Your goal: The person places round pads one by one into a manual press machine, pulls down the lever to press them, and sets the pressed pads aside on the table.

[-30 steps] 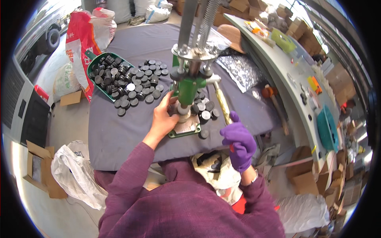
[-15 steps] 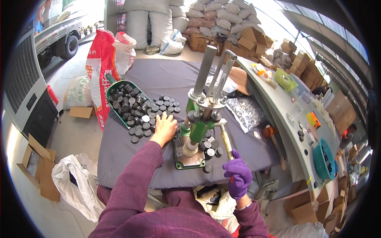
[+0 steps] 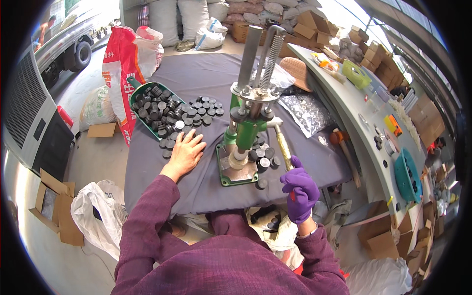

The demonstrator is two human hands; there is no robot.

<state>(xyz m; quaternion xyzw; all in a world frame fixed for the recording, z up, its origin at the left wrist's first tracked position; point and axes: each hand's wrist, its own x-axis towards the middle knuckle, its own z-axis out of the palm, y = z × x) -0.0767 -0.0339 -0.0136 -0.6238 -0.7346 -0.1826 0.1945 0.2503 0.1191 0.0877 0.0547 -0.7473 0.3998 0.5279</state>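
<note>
My bare left hand (image 3: 186, 153) lies on the grey cloth with its fingers stretched out. Its fingertips are beside a spread of small round black caps (image 3: 201, 111) next to a green scoop (image 3: 137, 93) heaped with more. At the right, my right hand (image 3: 301, 189), in a purple glove, is closed around the lower end of a lever (image 3: 283, 147) wrapped in yellowish tape. The lever belongs to a green hand press (image 3: 246, 132) standing upright before me. Several caps (image 3: 264, 162) lie against the right side of its base. No cap shows in my left hand.
A red and white sack (image 3: 118, 73) stands beyond the scoop. Behind the press lie a clear bag of small parts (image 3: 307, 113) and a straw hat (image 3: 296, 73). A hammer (image 3: 340, 140) is at the cloth's right edge; a long side table (image 3: 354, 128) bears a teal basket (image 3: 405, 172).
My left hand has moved left, away from the press, and its fingers now lie at the lower edge of the caps. My right hand stays on the lever. The whole view has shifted slightly.
</note>
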